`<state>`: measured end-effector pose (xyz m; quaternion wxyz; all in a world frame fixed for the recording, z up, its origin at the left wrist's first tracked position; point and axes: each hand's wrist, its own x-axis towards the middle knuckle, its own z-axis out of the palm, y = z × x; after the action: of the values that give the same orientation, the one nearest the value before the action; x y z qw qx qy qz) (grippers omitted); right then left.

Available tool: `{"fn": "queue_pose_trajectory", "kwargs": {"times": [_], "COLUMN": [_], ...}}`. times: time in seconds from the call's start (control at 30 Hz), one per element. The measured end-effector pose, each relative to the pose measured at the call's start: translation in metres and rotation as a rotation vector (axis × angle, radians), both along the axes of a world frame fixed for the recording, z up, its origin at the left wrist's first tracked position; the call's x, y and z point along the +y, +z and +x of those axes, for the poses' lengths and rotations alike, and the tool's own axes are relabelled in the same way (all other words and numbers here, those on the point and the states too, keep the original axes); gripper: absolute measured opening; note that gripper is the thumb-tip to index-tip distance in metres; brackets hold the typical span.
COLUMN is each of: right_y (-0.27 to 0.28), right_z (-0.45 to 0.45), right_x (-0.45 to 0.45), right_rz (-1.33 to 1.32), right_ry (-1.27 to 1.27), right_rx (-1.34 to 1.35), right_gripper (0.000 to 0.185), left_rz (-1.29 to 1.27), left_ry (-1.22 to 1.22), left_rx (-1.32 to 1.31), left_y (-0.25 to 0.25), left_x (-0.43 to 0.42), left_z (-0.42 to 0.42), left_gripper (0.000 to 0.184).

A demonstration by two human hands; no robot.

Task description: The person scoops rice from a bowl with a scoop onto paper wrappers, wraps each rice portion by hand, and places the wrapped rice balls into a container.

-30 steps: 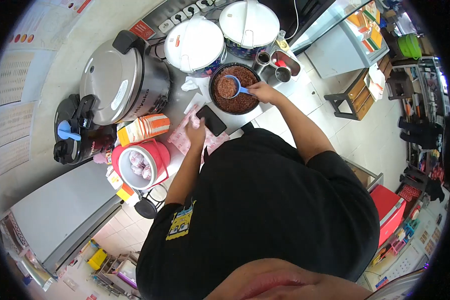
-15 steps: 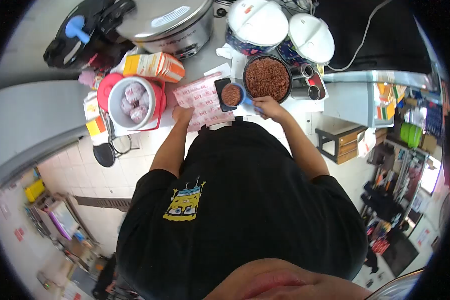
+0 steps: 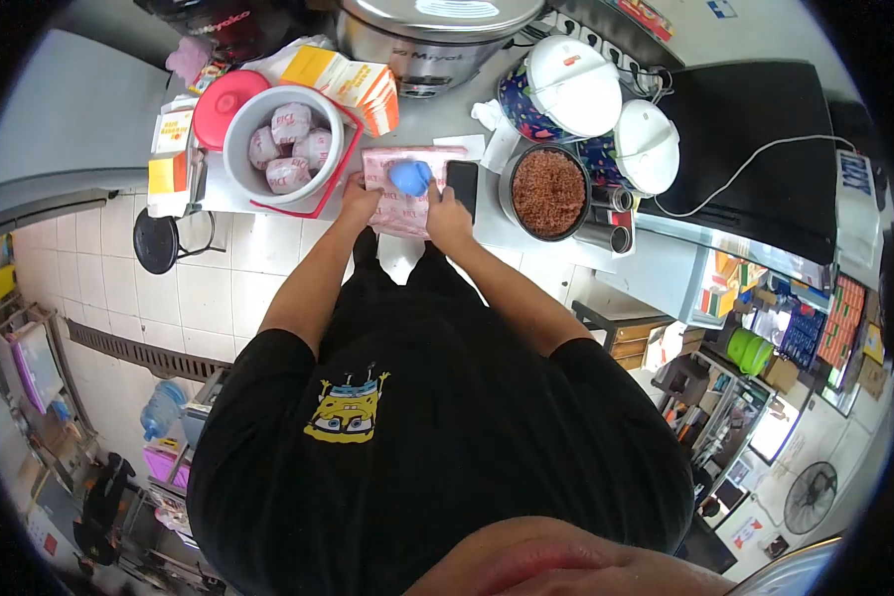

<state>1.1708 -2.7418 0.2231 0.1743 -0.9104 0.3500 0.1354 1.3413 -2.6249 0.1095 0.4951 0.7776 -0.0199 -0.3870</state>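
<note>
A blue scoop [image 3: 408,178] is turned upside down on a pink-printed "RICE" wrapping paper [image 3: 403,213]. My right hand [image 3: 449,218] is closed around the scoop's handle. At the paper's left edge, the fingers of my left hand [image 3: 359,202] are closed on the sheet. A dark phone [image 3: 462,186] lies just right of the paper. Beyond it stands a round pot of reddish-brown rice [image 3: 547,193]. On the left, a white tub [image 3: 237,157] with a red handle holds several wrapped rice balls [image 3: 290,123].
A red lid [image 3: 230,107] and orange-white boxes [image 3: 343,81] sit around the tub. At the back are a large steel cooker [image 3: 432,65] and two white-lidded patterned containers [image 3: 574,87]. Metal cups [image 3: 604,236] stand right of the rice. A black stool [image 3: 157,240] is on the floor.
My right hand has moved left, from beside the rice pot to over the paper. The scoop, upright and full of rice before, is now upside down. The view has shifted.
</note>
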Motion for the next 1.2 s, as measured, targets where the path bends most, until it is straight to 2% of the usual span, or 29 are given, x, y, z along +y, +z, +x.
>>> {"fn": "queue_pose_trajectory", "kwargs": {"times": [0.07,0.1,0.13,0.17,0.2,0.27,0.3,0.43,0.5,0.73,0.8,0.83,0.93,0.97,1.0,1.07,1.13,1.2], "right_y": [-0.018,-0.025,-0.033,-0.042,-0.052,-0.066,-0.067,-0.066,-0.066,-0.065,-0.061,-0.059,-0.039,-0.035,-0.023,0.009,0.033,0.034], "right_z": [-0.011,-0.016,-0.02,-0.024,-0.029,-0.033,-0.036,-0.053,-0.061,-0.052,-0.046,-0.044,-0.045,-0.05,-0.054,-0.066,-0.083,-0.106], "right_x": [0.026,0.037,0.046,0.052,0.057,0.056,0.052,0.03,0.029,0.048,0.046,0.044,0.034,0.032,0.03,0.026,0.016,0.001], "right_rz": [-0.172,-0.124,-0.122,-0.097,-0.072,-0.07,-0.094,-0.166,-0.171,-0.152,-0.016,0.015,0.14,0.176,0.17,0.195,0.196,0.023], "right_ry": [0.276,0.296,0.302,0.281,0.258,0.243,0.224,0.203,0.185,-0.01,-0.089,-0.103,-0.135,-0.169,-0.174,-0.262,-0.393,-0.476], "right_rx": [-0.102,-0.059,-0.06,-0.108,-0.157,-0.226,-0.215,-0.182,-0.175,-0.297,-0.283,-0.44,-0.569,-0.597,-0.598,-0.705,-0.74,-0.861], "right_gripper": [0.067,0.076,0.076,0.078,0.079,0.083,0.083,0.084,0.082,0.076,0.072,0.07,0.07,0.069,0.069,0.066,0.062,0.059], "left_rz": [-0.008,0.053,0.117,0.087,0.088,0.354,0.437,0.482,0.606,0.637,0.63,0.612,0.64,0.616,0.61,0.662,0.637,0.608], "left_ry": [0.001,-0.118,-0.241,-0.319,-0.317,-0.701,-0.851,-0.984,-1.052,-1.091,-1.075,-1.057,-1.014,-0.928,-0.932,-1.028,-1.019,-1.008], "left_rx": [-0.023,-0.257,-0.492,-0.577,-0.581,-0.752,-0.748,-0.81,-0.811,-0.736,-0.704,-0.747,-0.761,-0.863,-0.868,-0.379,-0.454,-0.526], "left_y": [0.008,0.012,0.004,-0.005,0.012,0.068,0.054,0.055,0.058,0.068,0.067,0.068,0.064,0.064,0.073,0.087,0.077,0.062], "left_x": [0.003,0.006,0.012,0.018,0.024,0.032,0.038,0.046,0.04,0.028,0.025,0.025,0.029,0.033,0.031,0.026,0.028,0.028], "left_z": [-0.004,-0.008,-0.009,-0.012,-0.015,-0.029,-0.028,-0.025,-0.026,-0.017,-0.012,-0.012,-0.014,-0.019,-0.018,-0.013,-0.013,-0.013], "left_gripper": [0.066,0.072,0.078,0.087,0.087,0.094,0.098,0.1,0.101,0.101,0.104,0.101,0.093,0.073,0.073,0.055,0.051,0.048]}}
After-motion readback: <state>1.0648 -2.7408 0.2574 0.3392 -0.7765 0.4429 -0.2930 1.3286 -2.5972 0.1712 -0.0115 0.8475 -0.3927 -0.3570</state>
